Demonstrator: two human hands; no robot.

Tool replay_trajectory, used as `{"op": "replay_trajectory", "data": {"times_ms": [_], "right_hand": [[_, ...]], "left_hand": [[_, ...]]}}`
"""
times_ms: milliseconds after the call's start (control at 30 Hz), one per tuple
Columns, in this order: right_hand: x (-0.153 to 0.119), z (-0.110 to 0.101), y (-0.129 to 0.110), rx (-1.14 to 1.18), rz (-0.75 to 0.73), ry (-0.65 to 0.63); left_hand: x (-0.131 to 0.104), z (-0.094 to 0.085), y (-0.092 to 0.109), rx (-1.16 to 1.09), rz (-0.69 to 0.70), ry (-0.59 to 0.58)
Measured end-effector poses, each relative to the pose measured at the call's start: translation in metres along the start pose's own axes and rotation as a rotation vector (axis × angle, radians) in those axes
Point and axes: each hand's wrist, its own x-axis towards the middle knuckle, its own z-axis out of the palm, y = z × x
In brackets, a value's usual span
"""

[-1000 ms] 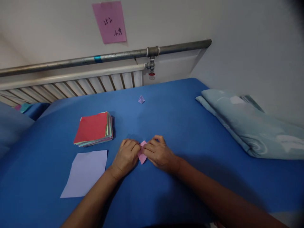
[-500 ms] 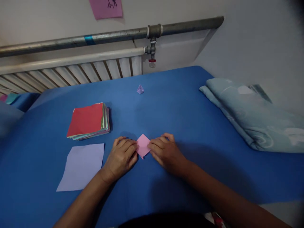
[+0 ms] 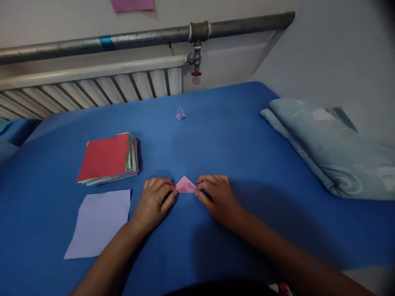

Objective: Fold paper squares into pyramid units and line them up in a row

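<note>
A small piece of pink paper (image 3: 185,185), folded to a triangle with its point away from me, is between my two hands on the blue sheet. My left hand (image 3: 155,201) pinches its left corner between thumb and fingers. The right corner is pinched in my right hand (image 3: 218,198). To the left of my left hand lies a flat lavender sheet of paper (image 3: 100,222). Behind that sheet sits a stack of coloured paper (image 3: 105,159) with a red sheet on top. Farther back stands a small purple folded paper piece (image 3: 180,114).
A folded pale green patterned cloth (image 3: 321,152) lies at the right on the blue surface (image 3: 216,135). Along the back wall run a white radiator (image 3: 92,88) and a metal pipe (image 3: 138,40) with a red-handled valve (image 3: 196,74).
The pink paper has gone from a diamond to a triangle, its near half folded up. Both hands keep hold at its sides. The view has shifted slightly.
</note>
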Motion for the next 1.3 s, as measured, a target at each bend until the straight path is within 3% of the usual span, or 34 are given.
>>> {"op": "replay_trajectory", "data": {"times_ms": [333,1300], "right_hand": [[0.008,-0.001,-0.004,-0.035,0.141,-0.037],[0.012,-0.001,-0.010,-0.041,0.198,-0.052]], "left_hand": [[0.011,0.001,0.001,-0.094,-0.198,-0.079],[0.021,-0.002,0.001,-0.016,-0.247,-0.171]]}}
